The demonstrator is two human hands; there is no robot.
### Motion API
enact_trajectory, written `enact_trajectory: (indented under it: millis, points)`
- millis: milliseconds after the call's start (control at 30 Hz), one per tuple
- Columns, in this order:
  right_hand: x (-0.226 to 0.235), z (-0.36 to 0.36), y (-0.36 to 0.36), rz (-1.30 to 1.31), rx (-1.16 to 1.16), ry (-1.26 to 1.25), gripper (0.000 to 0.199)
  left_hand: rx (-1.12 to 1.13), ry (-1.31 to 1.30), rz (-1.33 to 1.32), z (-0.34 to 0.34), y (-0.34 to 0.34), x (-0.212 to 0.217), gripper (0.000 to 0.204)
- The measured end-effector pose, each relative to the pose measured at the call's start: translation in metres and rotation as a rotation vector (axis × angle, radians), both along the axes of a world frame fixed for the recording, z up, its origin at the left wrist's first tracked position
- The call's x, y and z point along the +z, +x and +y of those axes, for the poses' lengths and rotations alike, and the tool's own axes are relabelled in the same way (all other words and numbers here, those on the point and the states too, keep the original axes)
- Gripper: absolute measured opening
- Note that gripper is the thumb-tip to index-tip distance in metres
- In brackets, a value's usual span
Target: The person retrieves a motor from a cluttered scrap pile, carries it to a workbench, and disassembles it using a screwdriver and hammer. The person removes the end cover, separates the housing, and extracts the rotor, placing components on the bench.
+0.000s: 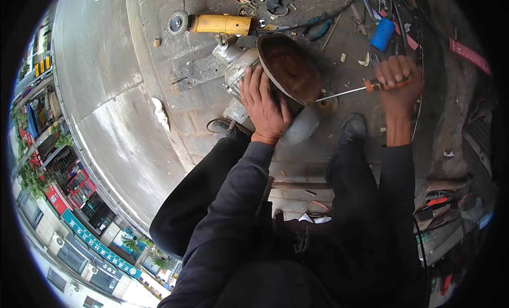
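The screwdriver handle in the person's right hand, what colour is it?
Orange with black, on the screwdriver in the right hand; head view.

Along the street at lower left – a long teal shop sign beside a red one.

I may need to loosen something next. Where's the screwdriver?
In the right hand, upper right of the head view; the screwdriver points left at the rusty round cover.

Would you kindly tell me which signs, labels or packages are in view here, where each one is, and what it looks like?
Shop sign: lower left, along a building front; long teal band with white characters.
Red sign: left edge, above the teal one; small red panel.
Red strip: upper right, on the ground; narrow and flat, markings too small to tell.
No packages or screens show.
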State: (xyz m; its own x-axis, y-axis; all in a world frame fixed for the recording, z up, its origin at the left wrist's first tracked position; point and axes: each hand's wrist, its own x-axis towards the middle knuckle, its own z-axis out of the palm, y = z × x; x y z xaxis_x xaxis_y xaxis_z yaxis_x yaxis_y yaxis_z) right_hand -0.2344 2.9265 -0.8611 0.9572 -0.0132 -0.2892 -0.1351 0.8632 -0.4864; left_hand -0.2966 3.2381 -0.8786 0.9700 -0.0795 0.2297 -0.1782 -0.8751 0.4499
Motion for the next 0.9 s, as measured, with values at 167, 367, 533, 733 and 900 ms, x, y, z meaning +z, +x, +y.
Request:
enact_trajectory:
  millis: [167, 367, 533, 733, 900]
  points:
    - [-0.009, -0.008, -0.013, 0.449, -0.122, -0.868, 0.035, -0.013, -0.002, -0.024, 0.002, 0.000, -0.003, 0.066]
    - [0.011, -0.037, -0.020, 0.310, 0.365, -1.504, 0.030, -0.016, -0.005, -0.028, 0.005, -0.001, -0.007, 0.062]
    - [0.034, -0.047, -0.021, 0.008, 0.418, -1.147, 0.025, -0.020, -0.009, -0.026, 0.005, 0.000, -0.006, 0.061]
    - [0.029, -0.045, -0.017, 0.281, 0.519, -1.217, 0.023, -0.012, -0.033, -0.022, 0.005, -0.001, -0.004, 0.060]
    - [0.021, -0.043, -0.019, 0.186, 0.363, -1.108, 0.026, -0.005, -0.090, -0.047, 0.006, -0.001, -0.003, 0.056]
